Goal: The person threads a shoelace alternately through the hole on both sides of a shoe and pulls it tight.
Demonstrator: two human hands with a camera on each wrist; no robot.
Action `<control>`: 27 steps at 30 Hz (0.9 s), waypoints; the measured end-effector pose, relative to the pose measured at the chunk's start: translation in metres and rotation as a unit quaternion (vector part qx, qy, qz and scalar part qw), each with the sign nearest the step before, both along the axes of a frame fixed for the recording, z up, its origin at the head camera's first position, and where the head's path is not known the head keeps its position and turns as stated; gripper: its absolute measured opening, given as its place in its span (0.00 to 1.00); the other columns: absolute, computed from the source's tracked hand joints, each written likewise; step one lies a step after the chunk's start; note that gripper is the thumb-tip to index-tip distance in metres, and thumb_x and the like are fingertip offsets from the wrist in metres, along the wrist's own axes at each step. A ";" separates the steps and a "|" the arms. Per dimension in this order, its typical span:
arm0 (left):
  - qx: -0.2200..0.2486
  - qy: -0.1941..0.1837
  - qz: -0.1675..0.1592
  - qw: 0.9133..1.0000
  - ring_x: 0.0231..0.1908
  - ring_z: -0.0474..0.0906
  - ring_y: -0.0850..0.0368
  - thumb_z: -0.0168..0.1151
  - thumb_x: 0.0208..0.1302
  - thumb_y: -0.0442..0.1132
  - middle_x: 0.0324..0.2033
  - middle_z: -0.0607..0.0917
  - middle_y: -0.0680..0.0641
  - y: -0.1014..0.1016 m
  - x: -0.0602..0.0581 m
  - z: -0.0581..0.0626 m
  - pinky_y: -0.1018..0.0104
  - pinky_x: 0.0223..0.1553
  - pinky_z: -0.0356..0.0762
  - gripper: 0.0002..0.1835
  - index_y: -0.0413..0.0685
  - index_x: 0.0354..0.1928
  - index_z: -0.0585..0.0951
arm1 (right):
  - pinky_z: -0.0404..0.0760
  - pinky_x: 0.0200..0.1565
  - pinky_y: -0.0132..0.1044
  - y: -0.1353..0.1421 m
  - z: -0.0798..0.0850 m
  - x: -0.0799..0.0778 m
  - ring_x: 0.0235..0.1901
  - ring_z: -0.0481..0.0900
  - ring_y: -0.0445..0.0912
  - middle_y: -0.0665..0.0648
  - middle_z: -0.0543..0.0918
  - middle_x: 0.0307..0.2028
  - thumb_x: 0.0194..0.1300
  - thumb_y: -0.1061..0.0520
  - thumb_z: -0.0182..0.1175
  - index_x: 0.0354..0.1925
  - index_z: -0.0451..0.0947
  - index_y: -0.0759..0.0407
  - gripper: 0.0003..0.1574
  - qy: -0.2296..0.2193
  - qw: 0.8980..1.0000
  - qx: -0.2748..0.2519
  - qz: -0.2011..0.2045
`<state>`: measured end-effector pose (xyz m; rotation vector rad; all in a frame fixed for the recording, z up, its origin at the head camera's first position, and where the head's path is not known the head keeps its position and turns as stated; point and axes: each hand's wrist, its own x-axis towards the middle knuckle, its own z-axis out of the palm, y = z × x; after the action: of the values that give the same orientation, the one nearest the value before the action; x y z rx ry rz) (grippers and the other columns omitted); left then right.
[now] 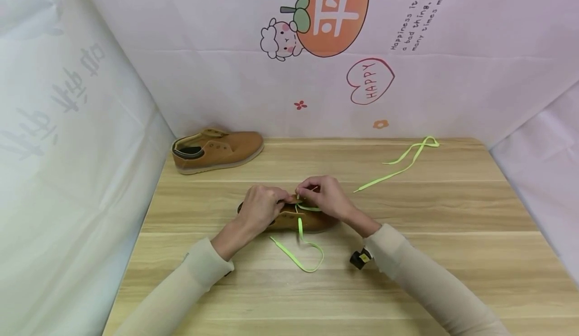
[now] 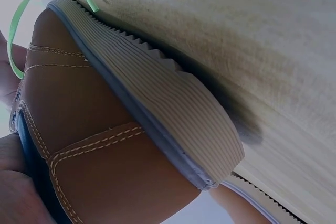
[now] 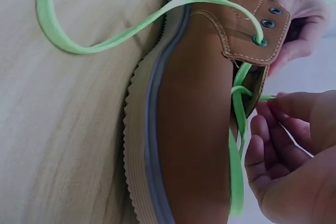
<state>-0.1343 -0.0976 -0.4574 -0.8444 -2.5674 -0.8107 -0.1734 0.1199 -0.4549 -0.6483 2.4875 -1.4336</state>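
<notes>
A brown leather shoe (image 1: pixel 312 221) with a ribbed pale sole lies before me, toe to the right. Its bright green lace (image 3: pixel 181 3) passes through the front eyelet of the near flap and crosses inside the throat; the loose end loops onto the table. My left hand (image 1: pixel 260 208) is over the shoe's opening, fingers gripping the far eyelet flap. In the right wrist view, my right hand (image 3: pixel 296 145) pinches a short lace end between thumb and forefinger, right at that far flap. The brown upper (image 2: pixel 100 103) fills much of the left wrist view.
Another brown shoe (image 1: pixel 239 150), without a lace, stands at the back left of the wooden table (image 1: pixel 452 275). A second green lace (image 1: pixel 384 178) lies at the back right. Printed white cloth (image 1: pixel 203 75) walls the back and sides.
</notes>
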 end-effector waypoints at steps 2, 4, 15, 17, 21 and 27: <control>-0.003 -0.003 0.001 1.000 0.35 0.92 0.55 0.79 0.55 0.23 0.33 0.94 0.51 0.000 0.000 0.000 0.63 0.33 0.88 0.11 0.47 0.35 0.94 | 0.85 0.40 0.33 0.000 0.001 -0.001 0.38 0.87 0.49 0.59 0.92 0.40 0.76 0.62 0.64 0.42 0.89 0.64 0.08 -0.027 0.999 -0.030 -0.004; -0.006 -0.006 0.003 1.000 0.36 0.92 0.55 0.79 0.55 0.23 0.34 0.94 0.50 0.000 0.000 0.000 0.63 0.34 0.88 0.11 0.47 0.36 0.94 | 0.88 0.43 0.38 0.001 0.001 -0.003 0.40 0.89 0.53 0.62 0.91 0.42 0.78 0.64 0.61 0.44 0.86 0.67 0.09 -0.048 0.997 -0.063 -0.008; 0.003 -0.012 0.010 1.000 0.36 0.92 0.56 0.76 0.60 0.25 0.36 0.94 0.49 -0.001 0.000 -0.002 0.62 0.34 0.88 0.10 0.47 0.38 0.94 | 0.89 0.48 0.47 0.011 0.014 -0.011 0.38 0.90 0.51 0.65 0.90 0.41 0.79 0.67 0.57 0.50 0.78 0.78 0.12 -0.117 0.968 -0.203 -0.089; 0.005 -0.014 0.012 1.000 0.37 0.92 0.56 0.76 0.60 0.25 0.36 0.94 0.49 -0.001 0.000 -0.002 0.61 0.35 0.88 0.10 0.47 0.39 0.94 | 0.89 0.47 0.44 0.015 0.018 -0.013 0.37 0.90 0.50 0.62 0.91 0.40 0.79 0.66 0.57 0.51 0.78 0.79 0.12 -0.119 0.964 -0.215 -0.105; 0.013 -0.019 0.016 1.000 0.39 0.92 0.55 0.76 0.61 0.27 0.37 0.94 0.49 -0.001 0.000 -0.003 0.61 0.39 0.89 0.09 0.47 0.39 0.94 | 0.89 0.46 0.40 0.024 0.026 -0.016 0.36 0.90 0.47 0.55 0.91 0.38 0.79 0.65 0.58 0.52 0.76 0.79 0.14 -0.122 0.957 -0.232 -0.127; 0.021 -0.020 0.017 0.999 0.41 0.92 0.55 0.76 0.61 0.28 0.38 0.94 0.49 -0.001 0.000 -0.005 0.61 0.42 0.89 0.08 0.46 0.40 0.94 | 0.89 0.44 0.38 0.039 0.034 -0.021 0.35 0.91 0.47 0.54 0.91 0.36 0.79 0.64 0.59 0.50 0.77 0.78 0.14 -0.113 0.946 -0.262 -0.152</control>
<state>-0.1339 -0.0981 -0.4620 -0.7766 -2.5828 -0.8778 -0.1943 0.1585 -0.4210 -0.1534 2.0941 -2.1780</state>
